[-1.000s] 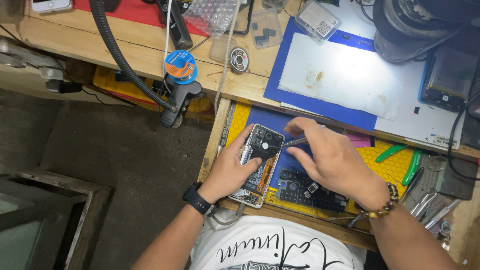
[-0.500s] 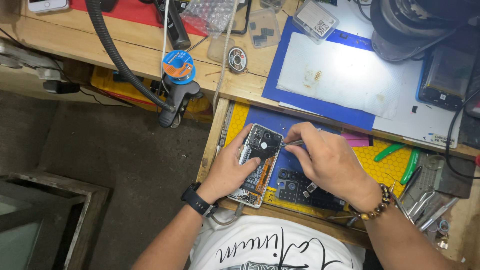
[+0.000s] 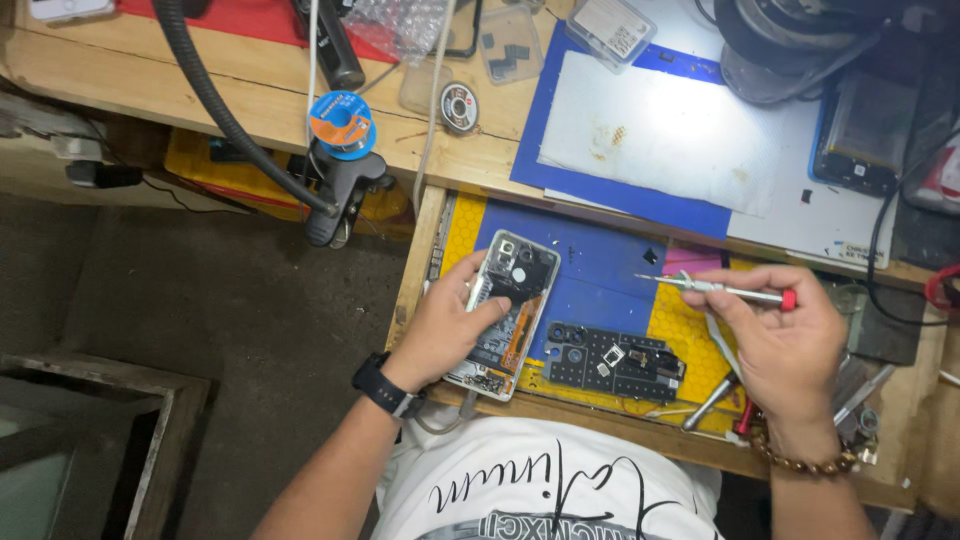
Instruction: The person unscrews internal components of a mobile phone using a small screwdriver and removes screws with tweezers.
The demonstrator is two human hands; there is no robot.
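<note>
While both hands work over the pull-out tray, the items stand as follows.

Left hand (image 3: 450, 335): clasped around the opened phone (image 3: 505, 310), fingers curled over its left edge and thumb laid across the exposed board, which pins the phone flat.

Opened phone: back cover off, camera end pointing away from the person; it lies tilted on the blue mat (image 3: 600, 270), under the left palm, so its inside faces up into the light.

Right hand (image 3: 785, 340): pinched on a thin screwdriver (image 3: 715, 290); thumb and forefinger grip the shaft near its red end, a light hold suited to fine turning.

Screwdriver: held level, tip pointing left toward the phone but well apart from it, hanging over the mat.

Black plate (image 3: 612, 362): flat on the mat between the two grips, just beside the phone's lower right corner, within reach of either hand.

Yellow tray (image 3: 462, 215): bears the mat and rings it; loose metal tools (image 3: 710, 400) lie below the right hand.

Watch (image 3: 385, 385): on the left wrist.

Bead bracelet (image 3: 805, 462): on the right wrist.

Solder spool (image 3: 340, 120): on the wooden bench, far beyond the left grip.

White sheet (image 3: 660, 135): on the bench above the tray, away from both grips.
</note>
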